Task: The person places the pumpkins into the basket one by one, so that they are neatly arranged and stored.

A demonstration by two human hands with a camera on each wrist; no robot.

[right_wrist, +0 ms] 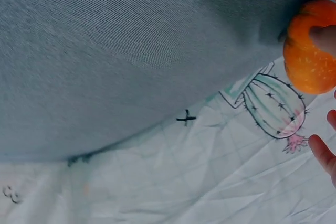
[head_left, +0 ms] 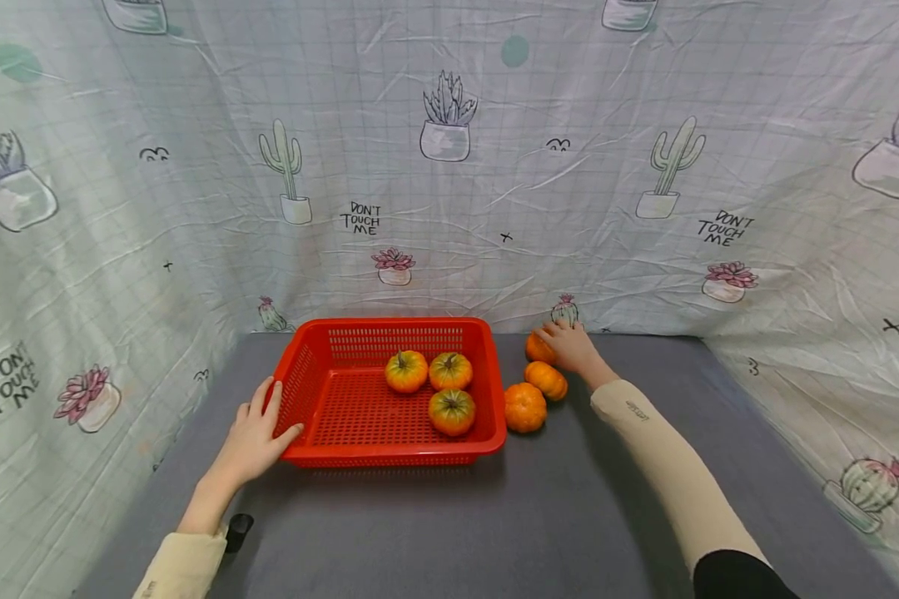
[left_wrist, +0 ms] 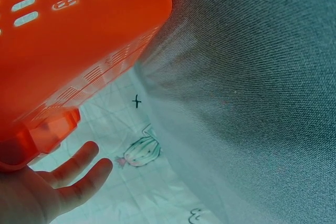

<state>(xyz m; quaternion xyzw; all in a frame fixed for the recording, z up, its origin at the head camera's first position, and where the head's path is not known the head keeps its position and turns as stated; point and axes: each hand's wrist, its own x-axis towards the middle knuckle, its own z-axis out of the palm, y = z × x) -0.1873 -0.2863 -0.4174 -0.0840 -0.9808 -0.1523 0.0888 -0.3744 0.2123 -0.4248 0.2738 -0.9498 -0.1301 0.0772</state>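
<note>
Reaching near the far edge of the grey table (head_left: pixel 419 532), the right hand (head_left: pixel 575 348) is touching the farthest orange pumpkin (head_left: pixel 538 349), its thumb lying on the skin and its other visible fingers standing apart; I cannot tell whether they are clamping on it. Nearer the table's front edge, the middle orange pumpkin (head_left: pixel 546 381) and the nearest orange pumpkin (head_left: pixel 525 408) are sitting in a slanting row, the latter just beside the basket's right wall. The left hand (head_left: pixel 250 437) is resting against the left rim of the red basket (head_left: pixel 389 450), close to its front left corner, thumb and fingers spreading apart. Inside, three green-topped pumpkins (head_left: pixel 452 413) are lying toward the right, two side by side and one in front. A plant-printed cloth (head_left: pixel 494 266) is hanging behind the table's far edge.
</note>
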